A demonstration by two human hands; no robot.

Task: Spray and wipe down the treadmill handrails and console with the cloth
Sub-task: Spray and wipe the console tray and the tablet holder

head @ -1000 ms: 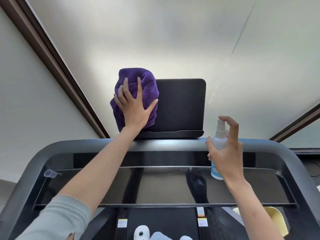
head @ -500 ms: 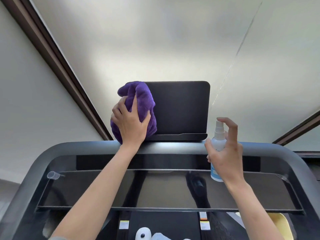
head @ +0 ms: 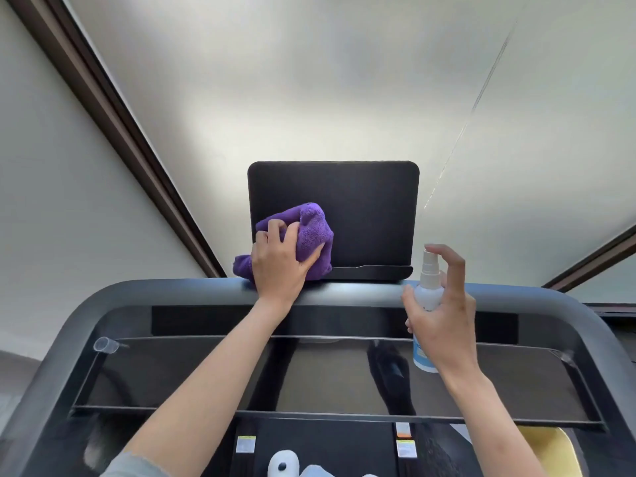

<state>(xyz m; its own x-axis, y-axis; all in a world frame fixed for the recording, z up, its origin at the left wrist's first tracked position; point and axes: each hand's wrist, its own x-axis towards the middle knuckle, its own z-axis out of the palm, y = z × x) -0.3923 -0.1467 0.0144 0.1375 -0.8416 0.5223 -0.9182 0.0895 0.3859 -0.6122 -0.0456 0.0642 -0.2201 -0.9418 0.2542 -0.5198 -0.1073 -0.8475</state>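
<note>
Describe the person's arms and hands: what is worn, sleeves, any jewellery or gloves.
Both hands, left and right, are bare: no gloves, rings or watch visible. Both forearms are bare too. A pale grey-blue sleeve shows at the left arm's bottom edge; no right sleeve is in view.

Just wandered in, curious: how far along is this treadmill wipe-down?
Midway, it seems. The left hand presses the purple cloth against the screen's lower left corner; the right hand holds the spray bottle. Nothing shows which parts are finished; the grey handrail looks untouched.
</note>
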